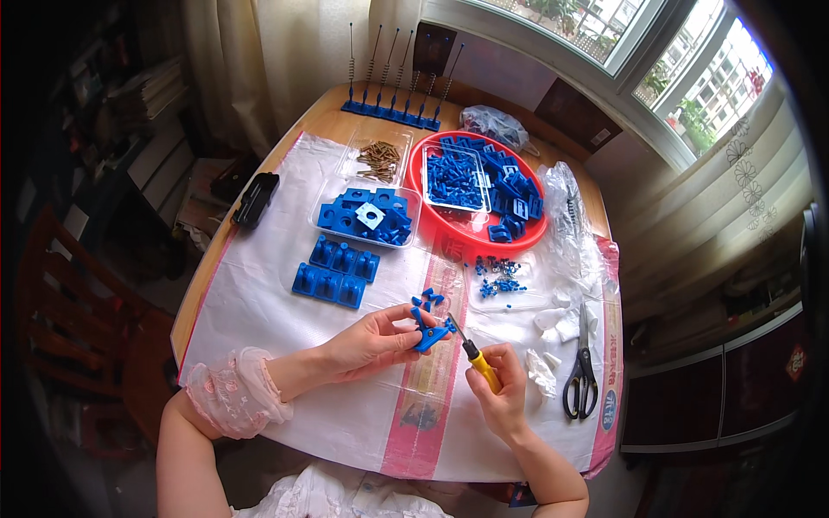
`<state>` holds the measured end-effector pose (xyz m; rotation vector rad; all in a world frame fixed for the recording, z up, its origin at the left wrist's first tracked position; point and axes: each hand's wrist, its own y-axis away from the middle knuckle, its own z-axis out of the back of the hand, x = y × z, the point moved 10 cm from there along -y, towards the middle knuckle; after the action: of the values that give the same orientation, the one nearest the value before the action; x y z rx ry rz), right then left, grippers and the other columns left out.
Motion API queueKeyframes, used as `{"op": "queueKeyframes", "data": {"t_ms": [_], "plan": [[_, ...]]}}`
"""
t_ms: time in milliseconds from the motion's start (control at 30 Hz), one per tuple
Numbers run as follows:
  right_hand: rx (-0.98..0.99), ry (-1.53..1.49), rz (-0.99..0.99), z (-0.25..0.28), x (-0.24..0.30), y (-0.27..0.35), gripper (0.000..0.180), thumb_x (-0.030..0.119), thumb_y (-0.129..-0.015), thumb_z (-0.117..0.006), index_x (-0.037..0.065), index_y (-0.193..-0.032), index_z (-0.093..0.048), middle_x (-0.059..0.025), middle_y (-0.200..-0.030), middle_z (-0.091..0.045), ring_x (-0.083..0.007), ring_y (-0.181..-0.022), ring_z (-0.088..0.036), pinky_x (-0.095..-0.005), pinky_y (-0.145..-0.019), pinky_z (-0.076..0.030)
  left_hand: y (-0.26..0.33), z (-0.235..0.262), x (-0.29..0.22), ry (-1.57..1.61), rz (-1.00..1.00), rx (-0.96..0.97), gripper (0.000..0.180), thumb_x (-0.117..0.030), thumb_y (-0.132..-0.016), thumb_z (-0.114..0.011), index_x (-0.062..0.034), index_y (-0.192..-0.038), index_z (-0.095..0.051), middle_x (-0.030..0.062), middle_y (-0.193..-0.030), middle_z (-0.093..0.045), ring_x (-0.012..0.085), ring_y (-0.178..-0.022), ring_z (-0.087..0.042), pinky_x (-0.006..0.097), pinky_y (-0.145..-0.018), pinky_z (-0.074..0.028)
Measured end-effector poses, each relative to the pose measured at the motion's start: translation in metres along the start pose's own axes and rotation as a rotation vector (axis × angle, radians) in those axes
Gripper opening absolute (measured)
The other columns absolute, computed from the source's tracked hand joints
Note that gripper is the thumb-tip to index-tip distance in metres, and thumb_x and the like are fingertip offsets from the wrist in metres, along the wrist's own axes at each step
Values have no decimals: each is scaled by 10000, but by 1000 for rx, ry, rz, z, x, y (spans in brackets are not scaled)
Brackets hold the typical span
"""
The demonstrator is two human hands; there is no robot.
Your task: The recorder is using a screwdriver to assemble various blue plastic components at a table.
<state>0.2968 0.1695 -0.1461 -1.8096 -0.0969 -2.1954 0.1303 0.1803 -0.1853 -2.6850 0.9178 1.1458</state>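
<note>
My left hand (370,347) pinches a small blue plastic part (433,337) over the middle of the table. In my right hand (503,395) is a screwdriver (482,366) with a yellow and black handle, its tip close to the part's right side. Whether the tip touches the part, I cannot tell. A few loose blue pieces (428,297) lie on the cloth just beyond my left fingers. Farther left, two rows of blue blocks (336,273) sit side by side. Tiny blue and metal bits (501,286) are scattered beyond my right hand.
A red basin (537,238) and clear tubs (326,230) hold blue parts; a clear box (352,166) holds brass-coloured screws. Black-handled scissors (582,371) and crumpled tissue (542,373) lie to the right. At the back stands a blue rack (390,115) of spring rods. A black case (256,199) is at left.
</note>
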Motion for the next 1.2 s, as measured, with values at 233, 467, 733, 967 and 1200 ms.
{"op": "queueKeyframes", "data": {"t_ms": [233, 467, 733, 967, 1200], "plan": [[-8, 132, 124, 5, 15, -3, 128, -11, -867, -681, -9, -959, -592, -25, -678, -599, -36, -569, -514, -210, -492, -369, 4, 6, -16, -197, -121, -66, 238, -142, -955, -659, -108, -1188, -626, 47, -1120, -645, 95, -1014, -619, 266, -916, -529], [-30, 162, 78, 10, 12, -7, 66, 1, -887, -658, -26, -939, -630, 4, -692, -586, -25, -585, -479, -194, -521, -353, 2, 10, -22, -205, -160, -104, 208, -177, -1018, -556, -93, -1195, -626, 21, -1085, -657, 80, -979, -618, 255, -849, -541], [37, 126, -74, 6, -5, -7, 74, 53, -917, -659, -18, -929, -675, 20, -595, -561, -6, -531, -423, -213, -469, -292, 1, 7, -19, -237, -123, -107, 256, -193, -1038, -515, -98, -1268, -574, 26, -1144, -640, 84, -1026, -607, 263, -859, -525], [45, 151, -58, 3, -4, -7, 95, 76, -923, -655, -17, -918, -674, 27, -559, -510, -10, -517, -374, -229, -460, -252, 0, 13, -20, -245, -166, -127, 261, -186, -1034, -525, -90, -1277, -535, 45, -1106, -650, 95, -981, -619, 289, -872, -545], [86, -37, -226, 1, -18, -7, 109, 90, -946, -631, -15, -940, -661, 39, -583, -511, -7, -528, -389, -216, -467, -262, 5, 6, -37, -564, -348, -141, 204, -110, -1003, -570, -63, -1201, -562, 44, -951, -678, 84, -797, -651, 236, -747, -562]]}}
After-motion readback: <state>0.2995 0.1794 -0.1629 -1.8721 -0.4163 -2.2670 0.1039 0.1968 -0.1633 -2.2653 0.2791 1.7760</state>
